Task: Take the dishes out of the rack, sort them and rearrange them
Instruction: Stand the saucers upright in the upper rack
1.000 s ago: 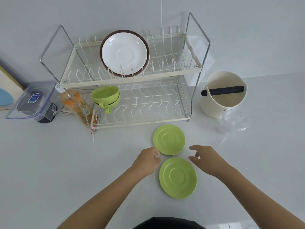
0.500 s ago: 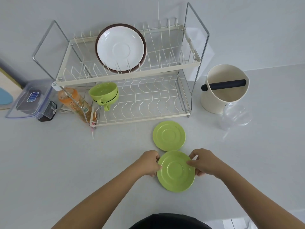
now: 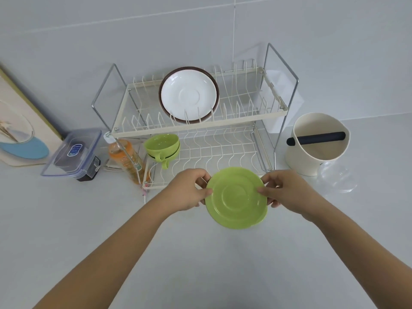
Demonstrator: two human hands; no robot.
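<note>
Green saucers (image 3: 236, 197) | stacked, pinched at left and right rims by both hands (image 3: 189, 190) (image 3: 287, 192) | keep level; lower squarely onto bench (image 3: 200, 253).

saucer (image 3: 236, 198) before rack (image 3: 196, 130) (cups (image 3: 162, 146) inside)
</note>
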